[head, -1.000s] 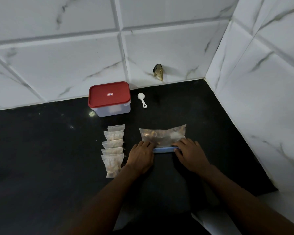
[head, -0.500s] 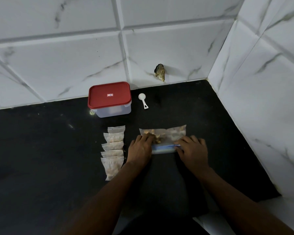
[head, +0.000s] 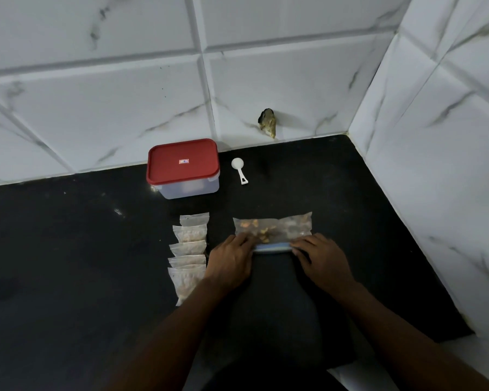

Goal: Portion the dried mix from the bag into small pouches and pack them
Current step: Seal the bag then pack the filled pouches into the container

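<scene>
Bag (head: 290, 227) clear plastic; counter (head: 68, 249) glossy, perhaps stone.

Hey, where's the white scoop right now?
In the head view, the white scoop lies on the black counter near the back wall, just right of the red-lidded container and beyond the bag.

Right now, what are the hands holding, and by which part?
The zip bag, at its blue seal strip: left hand at the strip's left end, right hand at its right end.
</scene>
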`<action>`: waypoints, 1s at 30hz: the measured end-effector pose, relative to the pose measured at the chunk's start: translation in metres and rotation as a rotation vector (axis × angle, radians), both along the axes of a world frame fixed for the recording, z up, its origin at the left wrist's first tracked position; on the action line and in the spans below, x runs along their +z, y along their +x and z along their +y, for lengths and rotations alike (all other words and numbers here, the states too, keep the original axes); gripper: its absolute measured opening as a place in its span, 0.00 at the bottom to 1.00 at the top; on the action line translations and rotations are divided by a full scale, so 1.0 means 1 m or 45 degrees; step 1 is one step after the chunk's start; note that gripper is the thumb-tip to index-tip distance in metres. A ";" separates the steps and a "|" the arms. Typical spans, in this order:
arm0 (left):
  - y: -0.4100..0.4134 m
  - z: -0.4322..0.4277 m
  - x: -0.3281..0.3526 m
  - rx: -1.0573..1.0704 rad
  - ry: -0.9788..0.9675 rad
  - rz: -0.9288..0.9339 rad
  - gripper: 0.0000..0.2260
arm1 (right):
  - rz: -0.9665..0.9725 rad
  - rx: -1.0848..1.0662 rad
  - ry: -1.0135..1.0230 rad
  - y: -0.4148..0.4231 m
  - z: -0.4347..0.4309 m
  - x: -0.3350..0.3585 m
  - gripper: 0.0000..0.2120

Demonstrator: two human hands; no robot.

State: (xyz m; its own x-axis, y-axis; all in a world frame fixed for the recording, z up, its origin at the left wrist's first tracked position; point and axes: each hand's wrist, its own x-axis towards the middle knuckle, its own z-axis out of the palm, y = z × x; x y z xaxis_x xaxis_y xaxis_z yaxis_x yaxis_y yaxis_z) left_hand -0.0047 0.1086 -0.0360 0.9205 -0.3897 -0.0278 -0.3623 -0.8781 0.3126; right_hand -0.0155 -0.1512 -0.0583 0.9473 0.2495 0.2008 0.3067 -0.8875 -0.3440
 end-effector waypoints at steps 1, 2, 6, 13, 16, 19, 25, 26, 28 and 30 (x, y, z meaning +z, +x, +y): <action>0.003 -0.001 0.001 0.008 -0.001 0.001 0.15 | -0.029 -0.012 -0.019 0.002 0.001 0.001 0.10; 0.006 -0.002 0.002 0.017 0.003 -0.001 0.15 | -0.046 -0.029 -0.035 0.005 0.002 0.002 0.10; 0.014 -0.007 0.004 0.097 0.025 -0.017 0.15 | 0.033 -0.075 -0.007 0.016 0.005 0.004 0.09; 0.023 -0.012 0.010 0.132 0.114 0.062 0.19 | 0.001 -0.176 -0.159 0.019 0.012 0.015 0.09; 0.024 -0.015 0.010 0.151 0.185 0.035 0.19 | 0.022 -0.182 -0.253 0.020 0.016 0.016 0.13; 0.022 -0.015 0.014 0.164 0.234 -0.031 0.21 | 0.019 -0.177 -0.246 0.019 0.020 0.015 0.12; 0.024 -0.009 0.019 0.028 0.302 -0.007 0.24 | 0.063 -0.086 -0.320 0.017 0.013 0.016 0.17; 0.025 -0.009 0.020 0.015 0.315 -0.026 0.23 | 0.033 -0.084 -0.323 0.017 0.013 0.021 0.14; 0.029 -0.009 0.025 0.003 0.330 -0.062 0.22 | -0.049 -0.070 -0.351 0.021 0.014 0.030 0.10; 0.034 -0.007 0.032 0.017 0.322 -0.094 0.20 | -0.078 -0.074 -0.365 0.029 0.013 0.038 0.10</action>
